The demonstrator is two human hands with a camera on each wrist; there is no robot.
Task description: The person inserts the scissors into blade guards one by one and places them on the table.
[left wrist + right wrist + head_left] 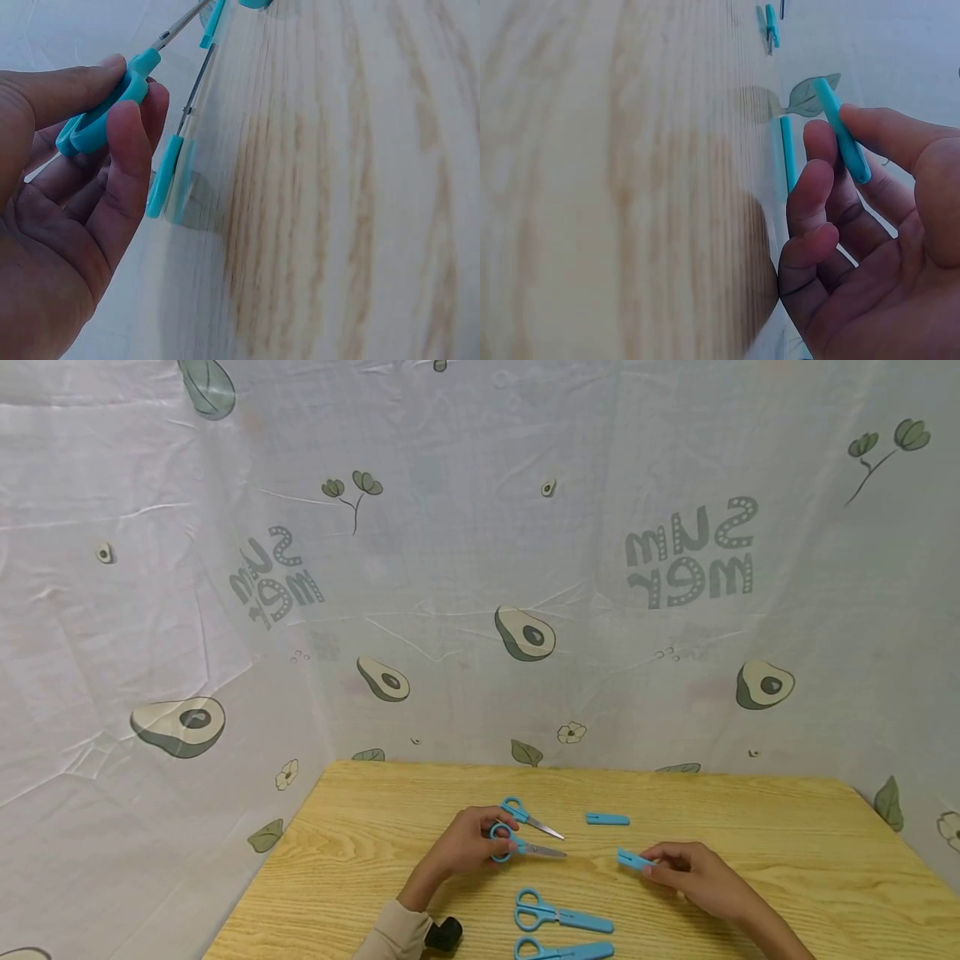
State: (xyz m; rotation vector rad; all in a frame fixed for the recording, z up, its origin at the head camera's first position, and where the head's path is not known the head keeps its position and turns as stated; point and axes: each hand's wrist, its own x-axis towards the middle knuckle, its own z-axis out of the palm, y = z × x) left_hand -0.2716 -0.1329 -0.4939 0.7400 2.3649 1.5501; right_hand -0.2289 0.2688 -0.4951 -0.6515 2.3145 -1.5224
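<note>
My left hand [471,841] grips the blue handles of a pair of scissors [112,112] whose bare metal blades point right. Between thumb and fingers, my right hand [697,875] pinches a blue blade cover [841,135]. A gap separates the blade tips from that cover. Just beyond the left hand, a second pair of scissors [516,811] lies on the table with its blades bare. Another blue cover [607,819] lies by itself to the right of those blades.
Nearer me on the wooden table [360,860] lie two scissors with covers on, an upper pair [585,921] and a lower pair [585,952]. A black object [447,934] is by the left sleeve. A printed curtain [450,568] hangs behind the table.
</note>
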